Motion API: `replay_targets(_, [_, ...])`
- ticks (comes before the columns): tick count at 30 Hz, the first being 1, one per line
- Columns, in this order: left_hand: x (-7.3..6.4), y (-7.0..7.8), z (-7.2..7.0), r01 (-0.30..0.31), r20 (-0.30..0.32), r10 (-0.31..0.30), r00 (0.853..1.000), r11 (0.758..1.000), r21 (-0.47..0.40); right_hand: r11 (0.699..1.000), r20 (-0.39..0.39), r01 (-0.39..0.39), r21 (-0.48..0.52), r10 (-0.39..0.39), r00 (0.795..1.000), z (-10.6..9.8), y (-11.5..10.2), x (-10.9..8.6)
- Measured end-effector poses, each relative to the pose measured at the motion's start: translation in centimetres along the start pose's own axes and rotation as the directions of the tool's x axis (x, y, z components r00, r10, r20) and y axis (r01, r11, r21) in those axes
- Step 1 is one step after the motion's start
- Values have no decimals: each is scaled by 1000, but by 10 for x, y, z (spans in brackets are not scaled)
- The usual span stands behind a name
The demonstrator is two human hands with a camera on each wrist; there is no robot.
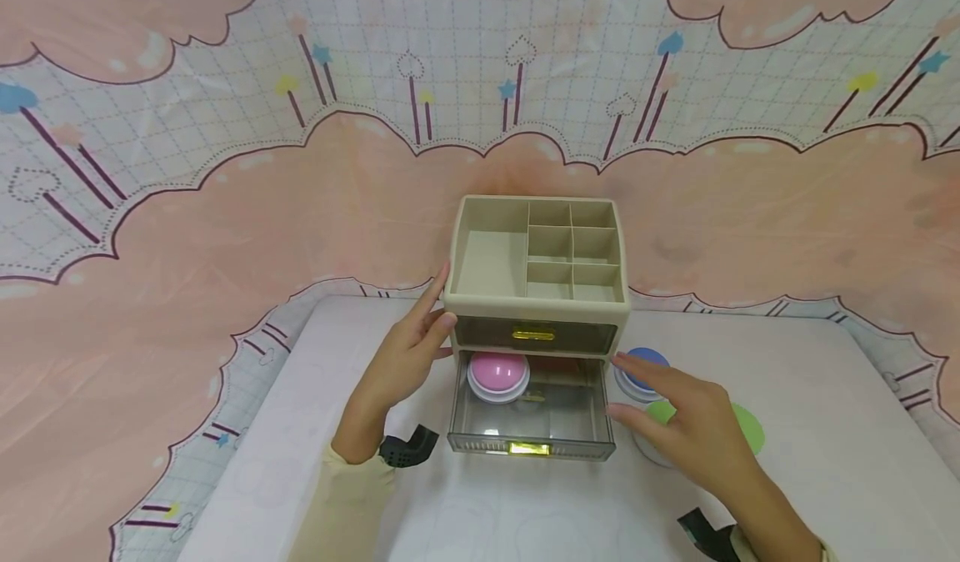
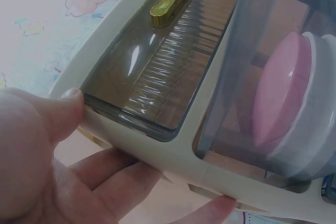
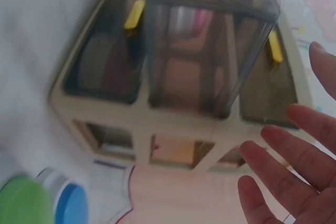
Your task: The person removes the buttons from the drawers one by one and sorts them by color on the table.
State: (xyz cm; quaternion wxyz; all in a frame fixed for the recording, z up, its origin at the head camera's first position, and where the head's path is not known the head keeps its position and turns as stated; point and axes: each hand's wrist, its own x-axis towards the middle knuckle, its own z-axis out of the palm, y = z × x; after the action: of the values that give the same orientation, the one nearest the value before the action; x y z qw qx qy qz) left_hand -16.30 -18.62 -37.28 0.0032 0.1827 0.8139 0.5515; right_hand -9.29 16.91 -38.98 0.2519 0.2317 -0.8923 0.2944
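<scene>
A cream drawer organizer (image 1: pixel 540 306) stands upright, its smoky see-through middle drawer (image 1: pixel 577 449) pulled out. A round container with a pink domed lid (image 1: pixel 498 372) sits at the back left of that drawer. My left hand (image 1: pixel 405 353) holds the organizer's left front corner; in the left wrist view the thumb (image 2: pixel 65 111) presses the front frame and the fingers lie along the side wall. To the right of the pulled-out drawer is my right hand (image 1: pixel 690 420), fingers spread and holding nothing. In the right wrist view its fingers (image 3: pixel 286 169) stand apart from the organizer.
Containers with a blue lid (image 1: pixel 647 357) and a green lid (image 1: pixel 748 429) stand on the white table (image 1: pixel 787 362) right of the organizer, the green one partly behind my right hand. The top drawer (image 1: pixel 480 333) is closed. A patterned cloth (image 1: pixel 750 212) hangs behind.
</scene>
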Motion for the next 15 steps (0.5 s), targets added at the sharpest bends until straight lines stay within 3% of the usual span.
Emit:
replay_targets(7, [0,1,1,-5,-2,5,1000,1000,-4,999,53,45,-6,-45,998,11,-16,13])
replay_targets(15, [-1,2,0,-14,2,14,1000,1000,-10,995,149,86,60,-94,984,26,-36,26])
